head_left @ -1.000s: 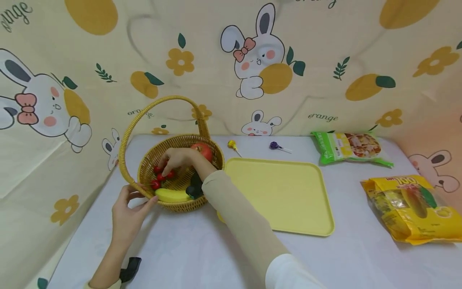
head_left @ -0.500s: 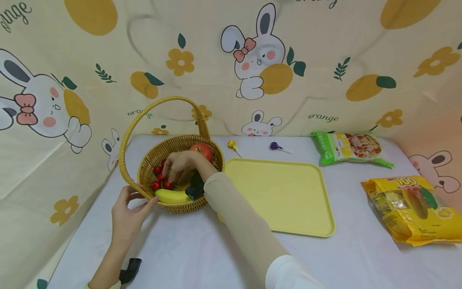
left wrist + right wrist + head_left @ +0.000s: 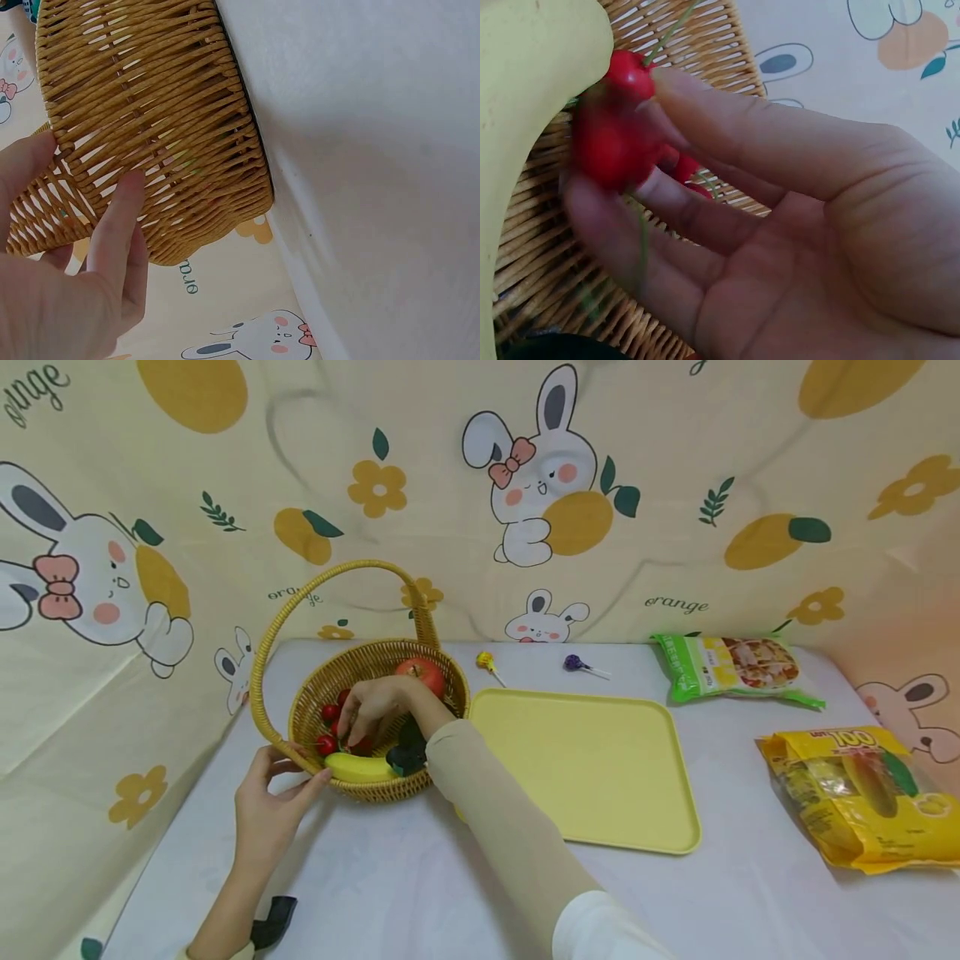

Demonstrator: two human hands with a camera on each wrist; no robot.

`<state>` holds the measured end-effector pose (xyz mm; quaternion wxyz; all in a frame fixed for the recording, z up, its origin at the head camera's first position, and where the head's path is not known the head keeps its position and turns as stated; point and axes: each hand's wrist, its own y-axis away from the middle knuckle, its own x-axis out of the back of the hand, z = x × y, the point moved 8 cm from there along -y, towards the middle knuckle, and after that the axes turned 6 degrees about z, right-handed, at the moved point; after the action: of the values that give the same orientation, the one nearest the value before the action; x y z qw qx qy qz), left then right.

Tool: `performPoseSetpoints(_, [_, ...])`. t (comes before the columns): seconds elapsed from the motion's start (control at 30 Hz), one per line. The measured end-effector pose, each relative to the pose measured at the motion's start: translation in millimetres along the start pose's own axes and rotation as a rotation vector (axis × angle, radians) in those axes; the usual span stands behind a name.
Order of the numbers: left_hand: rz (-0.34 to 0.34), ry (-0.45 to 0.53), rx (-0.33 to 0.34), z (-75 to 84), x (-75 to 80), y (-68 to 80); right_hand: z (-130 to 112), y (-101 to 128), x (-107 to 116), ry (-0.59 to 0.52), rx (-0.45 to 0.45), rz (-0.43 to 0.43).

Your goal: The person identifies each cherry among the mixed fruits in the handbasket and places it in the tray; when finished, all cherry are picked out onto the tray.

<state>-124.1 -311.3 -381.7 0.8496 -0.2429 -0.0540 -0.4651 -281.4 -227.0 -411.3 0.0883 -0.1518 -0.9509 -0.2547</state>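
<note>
Wicker basket [image 3: 386,792] of banana [image 3: 360,768], cherries [image 3: 328,713], red fruit [image 3: 422,675], left hand [image 3: 272,806] gripping rim [image 3: 348,783], right hand [image 3: 377,703] holding cherry [image 3: 615,150]

On the person's right, a long, plain beige fabric sleeve [image 3: 504,802] runs up to smooth white fabric [image 3: 600,928] with a curved edge. On the left, only a strip of beige cloth cuff [image 3: 244,952] shows; next to it juts a bent black piece [image 3: 274,922] of unclear kind.
</note>
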Motion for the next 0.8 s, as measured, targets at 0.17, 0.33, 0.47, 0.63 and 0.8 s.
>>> performPoseSetpoints(0.17, [-0.003,0.001,-0.002,1.8,0.1,0.0,-5,1,-4,-0.059,0.006,-0.046])
performPoseSetpoints(0.33, [0.004,-0.011,0.008,10.2,-0.4,0.8,-32,21,12,-0.022,0.184,-0.037])
performPoseSetpoints(0.47, [0.014,-0.029,0.016,19.5,-0.9,1.1,-48,61,49,-0.033,0.397,0.045])
performPoseSetpoints(0.63, [0.020,-0.010,0.021,3.2,0.2,-1.0,-24,126,101,0.011,0.524,0.240])
performPoseSetpoints(0.8, [0.013,0.021,0.019,-4.5,1.5,-0.8,34,167,132,-0.010,0.439,0.399])
